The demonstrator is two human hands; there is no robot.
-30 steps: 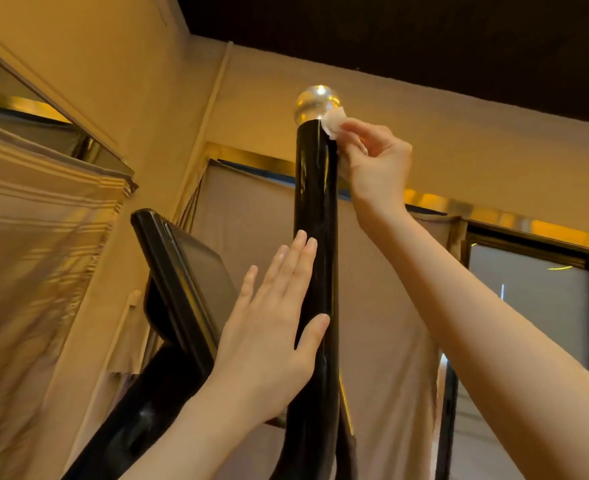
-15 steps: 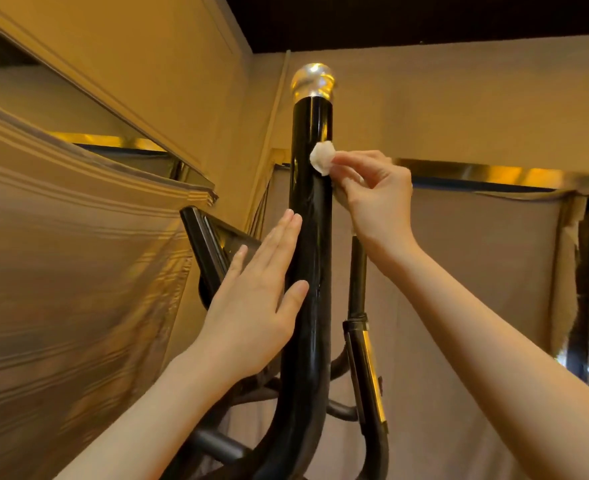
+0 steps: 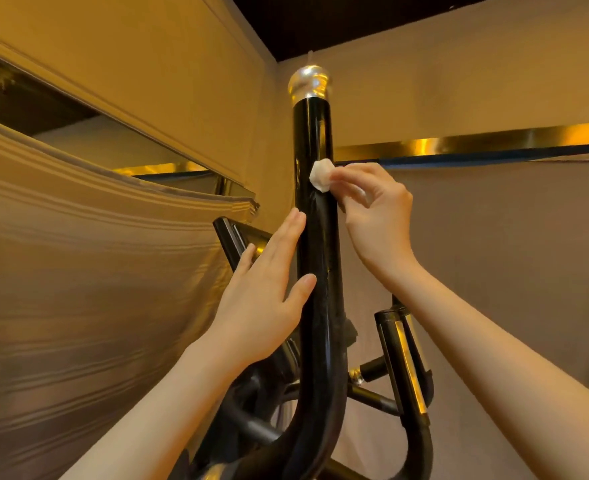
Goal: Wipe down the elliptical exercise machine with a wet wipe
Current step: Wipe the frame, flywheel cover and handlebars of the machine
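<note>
Up close beside the elliptical machine: right hand [image 3: 376, 216] raised to the upright black handlebar [image 3: 315, 237], fingers [image 3: 350, 174] curled and pinching a small bunched white wet wipe [image 3: 322, 175] against the bar's right face, well below the silver end cap [image 3: 308, 83]. Wipe touching the glossy tube, partly tucked under the fingertips, only a rounded wad showing.

Left hand [image 3: 265, 292] laid flat on the same bar lower down, fingers straight and close together, tips touching the left edge of the tube, thumb [image 3: 301, 287] spread and resting across its front. Holding nothing, merely steadying. Both forearms bare, reaching up from the bottom corners.

Behind the left hand, tilted edge-on: black console screen [image 3: 232, 242], partly hidden by the fingers. Handlebar curving away at the bottom, beside a second black arm with a gold strip [image 3: 407, 368] to the right, near but apart. Dark cross tubes and a small silver joint [image 3: 355, 375] between the two arms, details too dim to tell.

Beyond the machine: beige draped fabric [image 3: 78, 289] on the left, plain grey-brown cloth [image 3: 511, 254] on the right, gold trim [image 3: 476, 142] running along its top, tan walls [image 3: 147, 64] meeting under a dark ceiling [image 3: 338, 19].
</note>
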